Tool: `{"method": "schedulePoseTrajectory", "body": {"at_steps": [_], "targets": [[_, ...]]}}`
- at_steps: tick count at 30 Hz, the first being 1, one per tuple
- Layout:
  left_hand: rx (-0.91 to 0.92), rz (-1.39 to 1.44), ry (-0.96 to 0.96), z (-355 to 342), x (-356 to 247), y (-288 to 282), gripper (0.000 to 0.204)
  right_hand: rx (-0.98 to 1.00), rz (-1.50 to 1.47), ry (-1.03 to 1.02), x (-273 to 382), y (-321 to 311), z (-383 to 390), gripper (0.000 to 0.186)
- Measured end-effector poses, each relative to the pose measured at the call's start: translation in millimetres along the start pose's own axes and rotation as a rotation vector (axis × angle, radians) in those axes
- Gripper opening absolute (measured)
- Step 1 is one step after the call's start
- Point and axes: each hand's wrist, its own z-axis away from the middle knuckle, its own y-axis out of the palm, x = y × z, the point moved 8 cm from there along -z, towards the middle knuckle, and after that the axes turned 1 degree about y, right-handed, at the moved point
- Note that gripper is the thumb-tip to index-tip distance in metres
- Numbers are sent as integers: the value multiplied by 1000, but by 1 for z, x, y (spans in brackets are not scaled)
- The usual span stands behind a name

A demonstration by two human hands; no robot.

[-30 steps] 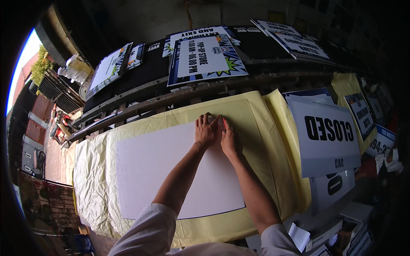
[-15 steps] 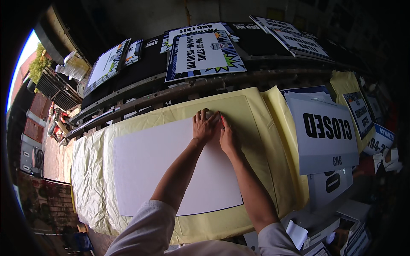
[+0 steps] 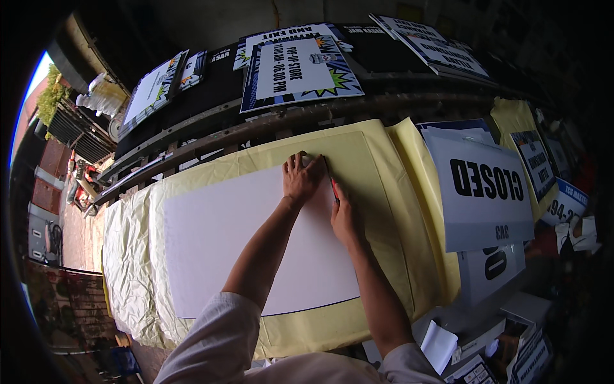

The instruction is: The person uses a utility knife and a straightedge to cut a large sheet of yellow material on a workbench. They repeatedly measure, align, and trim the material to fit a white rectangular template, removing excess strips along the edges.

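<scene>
A large white board (image 3: 224,237) with a thin dark edge lies flat on yellow sheeting (image 3: 377,269). My left hand (image 3: 302,177) presses on its far right corner, palm down with the fingers spread and partly bent. Just right of it, by the board's right edge, my right hand (image 3: 348,217) is closed round a slim red cutter knife (image 3: 334,188). The knife's front end points away from me toward the left hand's fingertips. Its exact contact with the board is too small to make out.
Printed signs (image 3: 489,185) are stacked on the right. Beyond the dark metal rail (image 3: 281,125) lie more printed boards (image 3: 300,73). Crumpled pale sheeting (image 3: 131,269) covers the left end. An open box (image 3: 511,339) with papers stands at the lower right.
My right hand has drawn slightly toward me along the board's right edge, leaving a gap to the left fingertips. The left hand stays at the corner. The whole view has shifted slightly.
</scene>
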Motion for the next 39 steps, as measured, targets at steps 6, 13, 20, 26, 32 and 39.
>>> {"method": "schedulePoseTrajectory", "body": {"at_steps": [6, 13, 20, 26, 32, 39], "targets": [[17, -21, 4, 1, 0, 0, 52, -37, 29, -75, -9, -3, 34, 58], [7, -48, 10, 1, 5, 7, 52, -103, 73, -138, -8, -18, 74, 57], [10, -84, 17, 3, 11, 11, 51, 33, 108, 20, -9, -31, 111, 56], [-2, -52, 26, 1, 7, 6, 51, 92, 161, 125, -13, -43, 146, 60], [-53, -114, 42, 2, 12, 9, 48, 30, 203, 35, -21, -49, 188, 65], [-8, -96, 26, 1, 11, 11, 47, 57, 100, 123, -31, -60, 231, 60]]}}
